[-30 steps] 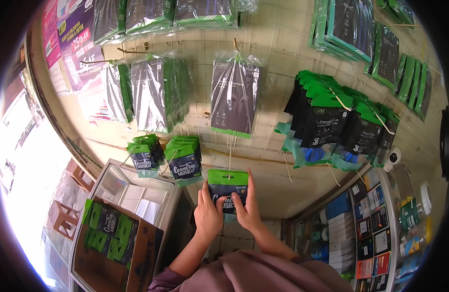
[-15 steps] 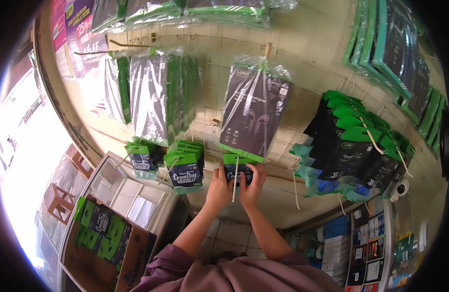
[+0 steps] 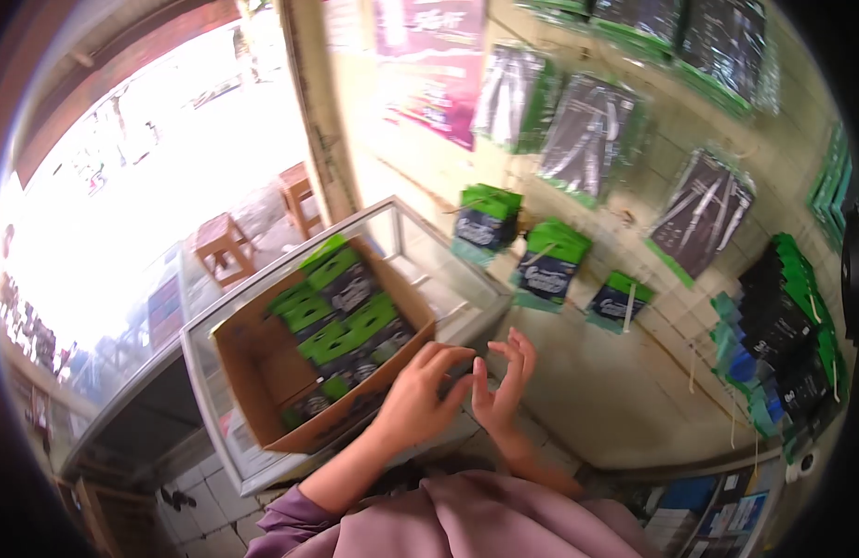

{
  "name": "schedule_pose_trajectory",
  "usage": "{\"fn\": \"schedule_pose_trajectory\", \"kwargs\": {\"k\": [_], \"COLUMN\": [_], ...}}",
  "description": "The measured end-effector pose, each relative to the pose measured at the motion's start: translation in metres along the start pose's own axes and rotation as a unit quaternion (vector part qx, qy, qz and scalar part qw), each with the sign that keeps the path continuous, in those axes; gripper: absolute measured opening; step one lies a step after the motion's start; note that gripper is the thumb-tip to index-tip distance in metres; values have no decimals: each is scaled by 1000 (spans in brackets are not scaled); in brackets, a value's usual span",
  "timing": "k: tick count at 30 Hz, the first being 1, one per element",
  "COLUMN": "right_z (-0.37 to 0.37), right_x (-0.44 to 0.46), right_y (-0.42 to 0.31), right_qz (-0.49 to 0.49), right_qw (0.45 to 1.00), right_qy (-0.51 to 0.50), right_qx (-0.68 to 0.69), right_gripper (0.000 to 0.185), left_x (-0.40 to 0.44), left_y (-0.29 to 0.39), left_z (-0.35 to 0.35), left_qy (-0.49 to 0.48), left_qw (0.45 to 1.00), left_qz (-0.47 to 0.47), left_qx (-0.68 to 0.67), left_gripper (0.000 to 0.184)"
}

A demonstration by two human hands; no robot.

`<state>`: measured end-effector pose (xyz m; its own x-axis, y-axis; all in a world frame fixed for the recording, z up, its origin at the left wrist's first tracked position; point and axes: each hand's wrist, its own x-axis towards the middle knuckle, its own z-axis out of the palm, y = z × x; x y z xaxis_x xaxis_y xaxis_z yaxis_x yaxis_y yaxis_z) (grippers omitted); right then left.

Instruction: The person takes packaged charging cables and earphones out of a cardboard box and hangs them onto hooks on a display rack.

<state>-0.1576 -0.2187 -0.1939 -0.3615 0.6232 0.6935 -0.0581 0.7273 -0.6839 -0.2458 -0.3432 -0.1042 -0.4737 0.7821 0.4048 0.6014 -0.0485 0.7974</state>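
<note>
My left hand (image 3: 422, 395) is just right of an open cardboard box (image 3: 406, 290), its fingers curled loosely with nothing in them. Close beside it my right hand (image 3: 506, 381) has its fingers apart and holds nothing. Inside the box lie several green-topped dark packets (image 3: 341, 325). On the wall a single green and dark packet (image 3: 620, 299) hangs from a pale hook, up and right of my hands. Two bunches of similar packets, one in the middle (image 3: 550, 265) and one further left (image 3: 487, 223), hang beside it.
The box stands on a glass display case (image 3: 476, 290). Wooden stools (image 3: 225, 246) are beyond it. Plastic-wrapped dark packages (image 3: 704, 214) hang above, and green and black cable packets (image 3: 783, 325) at the right. A white camera (image 3: 801, 467) sits at the lower right.
The view has swung left toward the box. The packet that both hands held now hangs on the hook, and my hands have come away from it, empty.
</note>
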Motion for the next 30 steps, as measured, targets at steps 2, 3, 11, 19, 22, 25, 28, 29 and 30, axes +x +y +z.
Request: {"fn": "schedule_pose_trajectory", "kwargs": {"k": [2,3,11,19,22,25,28,29,30], "right_z": [19,28,115,235,250,256,258,258,258], "right_x": [12,18,114,162,172,174,173,173,173], "right_y": [-26,-35,-54,5,2,0,11,12,14], "right_qz": [-41,-67,-93,-173,-172,-106,-121,-133,-145], "right_qw": [998,995,947,860,840,820,853,860,868], "right_qy": [-35,-54,-289,-473,-499,-543,-505,-491,-475], "right_qx": [21,47,104,-85,-123,-149,-58,-37,-15], "right_gripper": [28,29,43,57,65,64,63,60,58], "left_x": [-22,-30,-29,23,33,40,43,44,43], "left_y": [0,-4,-80,-195,-220,-209,-184,-181,-180], "left_z": [-49,-71,-173,-177,-170,-163,-166,-166,-165], "left_qy": [31,50,131,25,51,106,133,139,138], "left_qw": [998,995,972,936,930,926,932,933,933], "left_qz": [-58,-80,-158,-335,-365,-362,-320,-270,-273], "left_qx": [5,20,115,105,-3,-8,106,192,191], "left_gripper": [29,28,26,63,63,49,32,25,25]}}
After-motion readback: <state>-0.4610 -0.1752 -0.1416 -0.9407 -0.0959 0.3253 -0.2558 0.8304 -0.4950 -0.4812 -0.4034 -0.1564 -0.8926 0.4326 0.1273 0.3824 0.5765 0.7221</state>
